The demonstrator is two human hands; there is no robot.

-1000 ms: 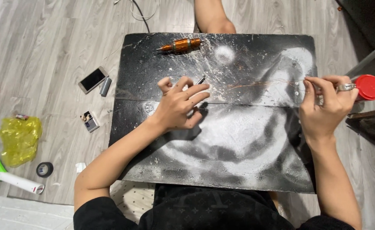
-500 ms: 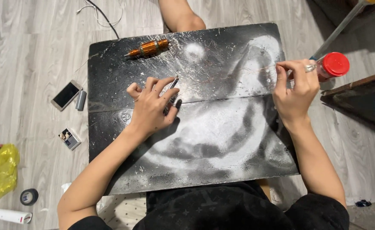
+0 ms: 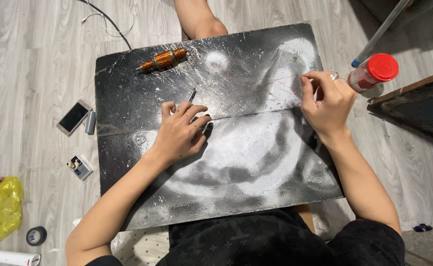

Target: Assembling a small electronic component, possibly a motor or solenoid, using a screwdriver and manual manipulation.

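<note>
The thin wire (image 3: 256, 83) stretched over the black board (image 3: 128, 98) is very hard to follow: only a faint line shows from the right hand (image 3: 327, 106) leftward before it fades into the scratches and white powder smears. The right hand sits at the board's right edge, thumb and forefinger pinched shut on the wire's end, the other fingers curled, a ring on one finger. The left hand (image 3: 179, 133) lies knuckles up near the board's middle, fingers bent and loosely closed around a slim dark tool (image 3: 192, 94) whose tip pokes out above the fingers; the rest of it is hidden under the hand, so its kind is unclear. At the board's far edge lies a copper wire coil (image 3: 163, 58). Behind it a bare knee (image 3: 199, 22) is cut off by the frame. A jar with a red lid (image 3: 374, 72) stands on the floor just right of the right hand; its contents look reddish, nothing more can be told. Left of the board lie a smartphone (image 3: 74, 116), a small grey cylinder (image 3: 90, 122) and a yellow plastic bag (image 3: 0, 207), its contents not visible.
</note>
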